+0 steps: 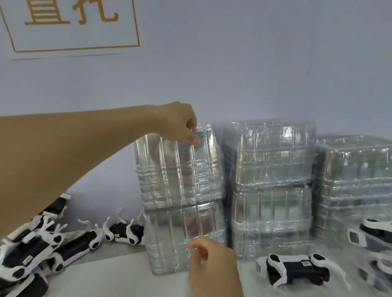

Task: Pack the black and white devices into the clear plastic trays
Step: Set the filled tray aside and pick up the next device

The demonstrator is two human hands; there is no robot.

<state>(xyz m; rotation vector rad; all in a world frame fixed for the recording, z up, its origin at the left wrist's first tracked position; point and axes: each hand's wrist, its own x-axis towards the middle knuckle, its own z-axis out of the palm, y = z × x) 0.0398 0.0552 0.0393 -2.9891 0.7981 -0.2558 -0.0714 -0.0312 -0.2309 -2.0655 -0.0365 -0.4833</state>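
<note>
— At the wall, see the left hand [180, 123]? Arm stretched out, fingers curled over the top edge of the nearest tray stack [182, 194], thumb pressed on its face.
— And the right hand [211, 264]?
— Low at the same stack's base, fingers half curled against it.
— Stacks?
— Three in a row. Devices: a pile [29, 252] left, one [295, 268] on the table [121, 283] right.
</note>
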